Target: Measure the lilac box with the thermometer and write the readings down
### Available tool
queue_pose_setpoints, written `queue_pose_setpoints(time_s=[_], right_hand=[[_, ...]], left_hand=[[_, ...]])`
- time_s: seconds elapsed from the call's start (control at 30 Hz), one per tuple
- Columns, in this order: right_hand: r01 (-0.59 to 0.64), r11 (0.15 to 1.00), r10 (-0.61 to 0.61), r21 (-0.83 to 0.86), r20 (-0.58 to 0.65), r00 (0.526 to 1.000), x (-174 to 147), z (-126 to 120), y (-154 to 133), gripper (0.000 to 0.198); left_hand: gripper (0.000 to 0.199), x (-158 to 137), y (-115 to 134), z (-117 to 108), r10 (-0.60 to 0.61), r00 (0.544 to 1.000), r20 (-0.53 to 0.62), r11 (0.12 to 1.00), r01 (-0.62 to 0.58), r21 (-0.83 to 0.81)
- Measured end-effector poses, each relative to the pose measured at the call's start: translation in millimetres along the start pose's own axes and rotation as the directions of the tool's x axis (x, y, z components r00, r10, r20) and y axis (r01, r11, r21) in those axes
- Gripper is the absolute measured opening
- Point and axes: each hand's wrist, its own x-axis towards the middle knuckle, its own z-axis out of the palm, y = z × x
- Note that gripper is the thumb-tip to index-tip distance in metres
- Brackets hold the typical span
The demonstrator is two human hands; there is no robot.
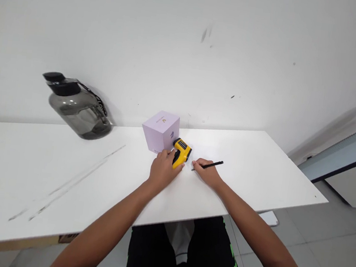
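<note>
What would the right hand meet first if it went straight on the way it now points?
Most likely the yellow gun-shaped device at the left hand, just across a small gap from the right hand. The lilac box lies beyond; exact depth is hard to judge.

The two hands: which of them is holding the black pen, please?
The right hand holds the black pen; the left hand holds the yellow device.

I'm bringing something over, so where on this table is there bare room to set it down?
Widest: the left part of the table, between the bottle, the left hand and the front edge. A smaller patch lies right of the pen and right hand, out to the table's right end. Mid-table is crowded: box, yellow tool and both hands bunch together.
</note>
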Motion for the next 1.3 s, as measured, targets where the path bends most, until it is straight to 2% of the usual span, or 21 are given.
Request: queue_pose_setpoints(time_s=[0.17, 0.23, 0.37, 0.43, 0.63, 0.9, 1.3], right_hand=[[0.020, 1.000, -0.020, -0.012, 0.000, 1.000, -0.6, 0.3, -0.4, 0.033], [0.016, 1.000, -0.016, -0.016, 0.003, 1.000, -0.5, 0.2, -1.0, 0.033], [0.017, 1.000, -0.017, -0.007, 0.032, 0.999, 0.2, -0.9, -1.6, 0.033], [0.016, 1.000, -0.016, 0.006, 0.032, 0.999, 0.2, -1.3, -1.5, 0.033], [0.026, 1.000, -0.026, 0.002, 0.005, 1.000, -1.4, -1.5, -1.3, 0.033], [0.015, 1.000, -0.015, -0.007, 0.010, 1.000, -1.6, -1.3, -2.2, 0.033], [0.003, 1.000, -0.003, 0.019, -0.018, 1.000, -1.8, -1.4, -2.9, 0.037]], left_hand=[[0.048, -1.0, 0.4, -1.1, 0.067, 0.997, -0.023, 0.997, -0.066, 0.045], [0.046, -1.7, 1.9, -1.8, 0.141, 0.988, -0.061, 0.989, -0.139, 0.042], [0.041, -3.4, 4.6, -1.8, 0.355, 0.928, -0.115, 0.935, -0.353, 0.038], [0.042, -3.8, 4.6, -0.6, 0.408, 0.906, -0.115, 0.913, -0.402, 0.072], [0.059, -3.1, 3.8, 2.1, 0.377, 0.922, -0.090, 0.924, -0.368, 0.102], [0.045, -2.6, 4.3, 2.7, 0.373, 0.925, -0.071, 0.928, -0.373, 0.014], [0.043, -1.4, 5.5, 2.1, 0.366, 0.931, -0.013, 0.930, -0.365, 0.038]])
